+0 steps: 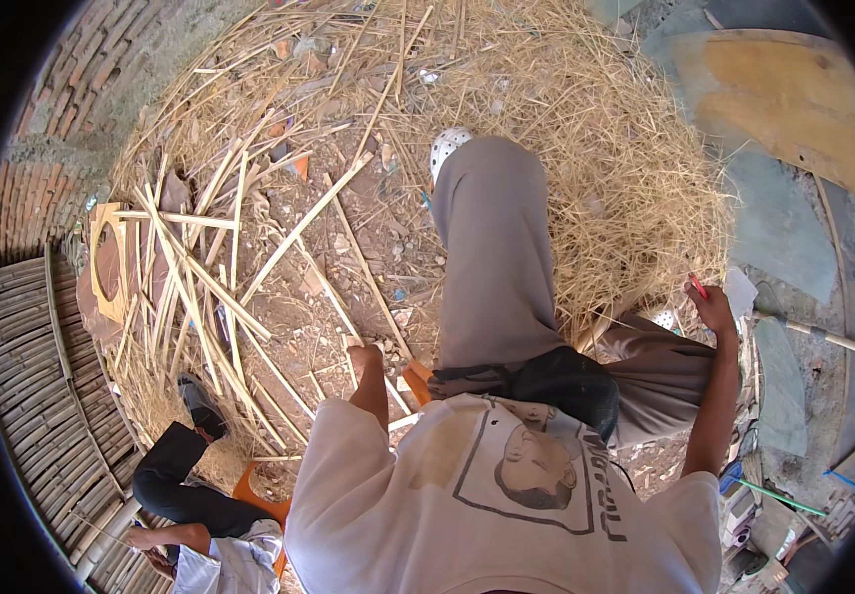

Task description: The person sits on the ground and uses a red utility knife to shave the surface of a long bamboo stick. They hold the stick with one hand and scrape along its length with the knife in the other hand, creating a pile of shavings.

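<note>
My left hand [366, 364] is closed round a thin bamboo strip [327, 287] beside my left hip. The strip slants up and to the left over the littered ground. Out to the right, my right hand [714, 311] is closed on a small red-handled tool [699, 287]; its tip is too small to make out. A pale flat piece [740, 292] shows just behind that hand. My grey-brown trouser leg [492, 238] stretches ahead, ending in a white dotted shoe [449, 148].
Long split bamboo strips [200, 277] lie crossed on the left. A heap of thin shavings [606, 168] covers the ground at the right. At lower left a co-worker [190, 495] sits by a bamboo-slat wall [42, 376]. Sheets [794, 99] and a pole [833, 342] lie far right.
</note>
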`<state>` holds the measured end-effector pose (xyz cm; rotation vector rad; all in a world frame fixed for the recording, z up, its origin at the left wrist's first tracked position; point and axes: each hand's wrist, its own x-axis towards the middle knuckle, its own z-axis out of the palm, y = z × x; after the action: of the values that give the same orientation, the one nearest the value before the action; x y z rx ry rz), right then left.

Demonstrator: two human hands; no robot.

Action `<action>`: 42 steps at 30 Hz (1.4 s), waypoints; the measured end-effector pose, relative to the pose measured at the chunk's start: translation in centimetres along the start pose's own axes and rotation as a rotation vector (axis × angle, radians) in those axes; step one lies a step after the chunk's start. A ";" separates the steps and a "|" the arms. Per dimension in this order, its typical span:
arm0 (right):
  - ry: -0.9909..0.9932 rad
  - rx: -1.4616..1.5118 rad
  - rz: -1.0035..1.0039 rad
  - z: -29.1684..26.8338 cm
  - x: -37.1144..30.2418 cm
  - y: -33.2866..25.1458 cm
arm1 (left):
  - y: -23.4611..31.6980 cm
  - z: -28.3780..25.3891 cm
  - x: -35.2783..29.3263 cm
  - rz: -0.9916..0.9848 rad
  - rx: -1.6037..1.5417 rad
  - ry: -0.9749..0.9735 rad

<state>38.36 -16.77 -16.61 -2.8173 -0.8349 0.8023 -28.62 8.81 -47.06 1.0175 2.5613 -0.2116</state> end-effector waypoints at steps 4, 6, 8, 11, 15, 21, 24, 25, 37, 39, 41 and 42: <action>0.241 -0.034 0.064 -1.3 -0.9 1.5 | 3.3 -5.0 -2.6 0.408 -0.263 0.016; 0.332 0.036 0.153 -4.6 -3.0 -1.5 | 4.7 -7.0 -2.3 0.673 -0.435 0.111; 0.572 0.039 0.202 -5.8 -4.9 0.0 | 8.7 -12.1 -3.8 0.927 -0.748 0.022; 0.948 0.117 0.122 -6.9 -7.8 3.2 | 15.7 -20.8 -6.0 1.061 -0.985 -0.097; 1.025 0.131 0.316 -6.9 -12.8 8.2 | 24.5 -33.3 -11.9 1.167 -1.037 -0.162; 0.750 0.282 0.434 9.8 -17.4 20.6 | 31.6 -37.7 -20.4 1.296 -0.976 -0.506; 0.555 0.283 0.320 24.7 -21.4 21.2 | 31.8 -37.6 -26.1 1.382 -0.787 -0.676; 0.313 0.202 0.401 28.6 -22.7 19.9 | 31.6 -37.4 -27.8 1.412 -0.730 -0.710; -0.114 1.000 0.867 53.7 -25.4 6.0 | 31.6 -33.6 -42.5 1.801 0.135 -0.753; -0.014 0.751 0.994 51.9 -26.1 5.8 | 32.2 -32.8 -43.3 1.906 0.264 -0.711; -0.057 0.881 1.129 52.0 -28.6 7.7 | 33.3 -30.6 -45.5 2.044 0.416 -0.638; 0.001 0.819 1.302 47.5 -29.6 5.8 | 33.1 -30.9 -44.9 2.051 0.422 -0.587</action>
<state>-4.25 -40.03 -45.00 -2.2314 1.2289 0.8792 15.25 12.97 -0.95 2.4944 0.1682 -0.3205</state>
